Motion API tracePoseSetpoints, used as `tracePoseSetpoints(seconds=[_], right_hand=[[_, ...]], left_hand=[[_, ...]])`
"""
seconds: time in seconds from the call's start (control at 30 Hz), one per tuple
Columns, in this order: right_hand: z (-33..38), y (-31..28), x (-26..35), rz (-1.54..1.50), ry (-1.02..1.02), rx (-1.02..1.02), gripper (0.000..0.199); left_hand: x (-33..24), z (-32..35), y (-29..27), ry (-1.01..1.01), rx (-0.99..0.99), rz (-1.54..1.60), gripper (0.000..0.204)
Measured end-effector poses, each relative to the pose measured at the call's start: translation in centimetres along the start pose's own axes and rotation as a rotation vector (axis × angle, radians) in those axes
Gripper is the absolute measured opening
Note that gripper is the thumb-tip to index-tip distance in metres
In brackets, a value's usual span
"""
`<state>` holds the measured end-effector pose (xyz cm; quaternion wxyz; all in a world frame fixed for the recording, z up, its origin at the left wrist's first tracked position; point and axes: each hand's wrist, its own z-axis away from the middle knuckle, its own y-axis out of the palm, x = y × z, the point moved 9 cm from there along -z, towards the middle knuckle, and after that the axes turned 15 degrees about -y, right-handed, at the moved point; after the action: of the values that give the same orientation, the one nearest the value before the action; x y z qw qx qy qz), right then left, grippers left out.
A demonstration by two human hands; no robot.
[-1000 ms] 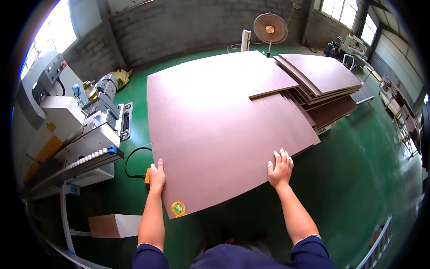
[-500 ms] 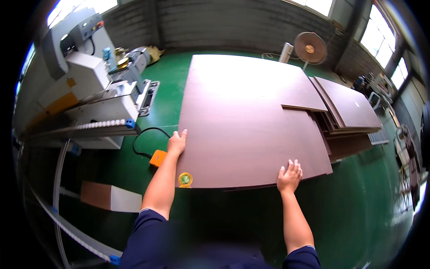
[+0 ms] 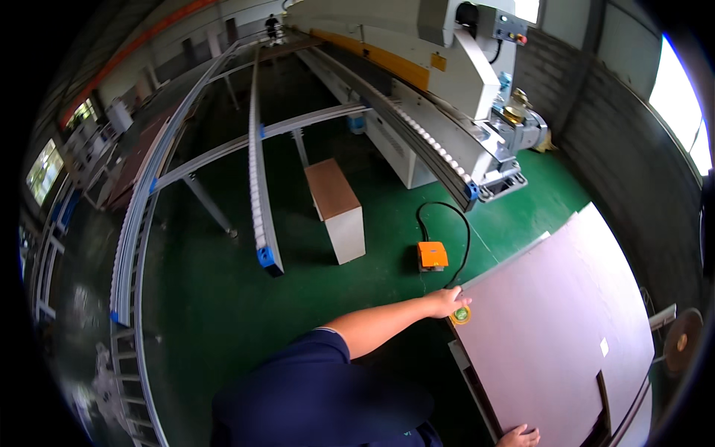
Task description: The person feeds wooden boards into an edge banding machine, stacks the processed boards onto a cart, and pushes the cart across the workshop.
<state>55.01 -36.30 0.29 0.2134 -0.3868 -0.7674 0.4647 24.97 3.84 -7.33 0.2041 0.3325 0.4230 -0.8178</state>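
Observation:
A large brown-mauve flat panel [image 3: 536, 313] lies at lower right on top of a stack of panels. At its near left corner, my left hand [image 3: 445, 302] is closed around the edge, right beside a yellow tape roll [image 3: 461, 314] with a green centre. My right hand [image 3: 519, 437] rests on the panel's near edge at the bottom of the picture, fingers stretched out and partly cut off by the frame. A notch [image 3: 602, 406] shows in the panel, with darker sheets under it.
An orange foot pedal [image 3: 432, 255] with a black cable sits on the green floor. Beyond it stands a long white machine [image 3: 477, 82]. A brown-topped box [image 3: 333, 190] and roller rails [image 3: 257, 164] are to the left. A round fan [image 3: 681, 341] stands at far right.
My view has swung left, bringing the rails and long machine into sight. The panel now appears at lower right. Both hands stay at the panel, the left now at its corner near the tape.

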Motion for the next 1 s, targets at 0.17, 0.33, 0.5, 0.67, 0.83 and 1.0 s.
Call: tracePoseSetpoints(seconds=[0.17, 0.33, 0.5, 0.67, 0.83, 1.0], right_hand=[[-4.8, 0.7, 2.2, -0.173, -0.025, 0.069, 0.043], [-8.9, 0.9, 10.1, -0.457, -0.297, -0.039, 0.044], [-8.7, 2.1, 12.6, -0.418, -0.434, 0.061, 0.040], [-8.7, 2.9, 13.3, -0.480, -0.395, 0.193, 0.041], [-8.5, 4.1, 12.5, -0.394, -0.387, 0.185, 0.043], [-9.4, 4.6, 12.4, -0.407, -0.320, 0.262, 0.045]], left_hand=[[14.7, 7.5, 2.2, -0.270, 0.081, 0.230, 0.047], [38.5, 21.3, 10.3, -0.810, 0.122, -0.253, 0.052], [42.9, 33.5, 15.8, -1.137, 0.303, -0.020, 0.037], [42.0, 31.3, 16.8, -1.028, 0.119, 0.163, 0.034], [36.3, 24.4, 9.5, -0.820, -0.052, -0.216, 0.033], [39.4, 18.7, 4.6, -0.868, -0.137, 0.237, 0.039]])
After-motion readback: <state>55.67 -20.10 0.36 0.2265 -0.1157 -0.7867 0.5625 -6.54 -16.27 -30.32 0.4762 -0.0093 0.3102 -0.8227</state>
